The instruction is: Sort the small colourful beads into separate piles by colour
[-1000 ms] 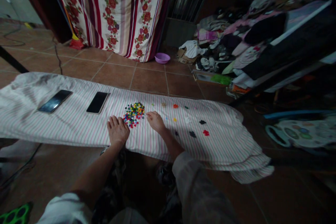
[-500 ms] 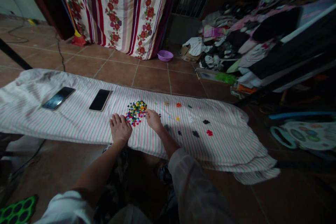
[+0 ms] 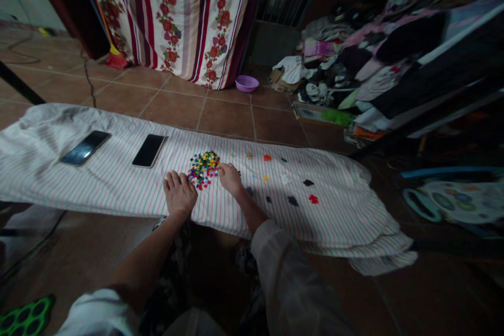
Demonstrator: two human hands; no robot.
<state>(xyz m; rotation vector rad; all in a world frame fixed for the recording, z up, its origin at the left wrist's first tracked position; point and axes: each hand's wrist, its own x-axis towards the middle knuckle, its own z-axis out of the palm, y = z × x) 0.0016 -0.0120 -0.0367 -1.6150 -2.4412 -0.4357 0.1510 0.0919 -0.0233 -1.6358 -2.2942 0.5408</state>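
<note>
A mixed pile of tiny multicoloured pieces (image 3: 203, 167), too small to name, lies on a striped cloth (image 3: 334, 226). At its near left edge my left hand (image 3: 180, 192) rests flat on the cloth, fingers stretched out. My right hand (image 3: 230, 178) is closed in a pinch at the pile's right edge; whatever sits between its fingertips is hidden. To its right are small single-colour groups, among them orange pieces (image 3: 267, 158), yellow pieces (image 3: 266, 178), white pieces (image 3: 285, 179), black pieces (image 3: 308, 182) and red pieces (image 3: 313, 199). My right forearm partly covers a dark group.
Left of the pile lie a phone with a pale edge (image 3: 149, 150) and another dark phone (image 3: 85, 148). Beyond the cloth are a purple basin (image 3: 247, 83), a red broom (image 3: 117, 59) and a heap of clothes (image 3: 338, 58). A patterned curtain (image 3: 189, 10) hangs behind.
The view has shifted very slightly. Both hands keep nearly the same places, the right still pinched at the pile's edge.
</note>
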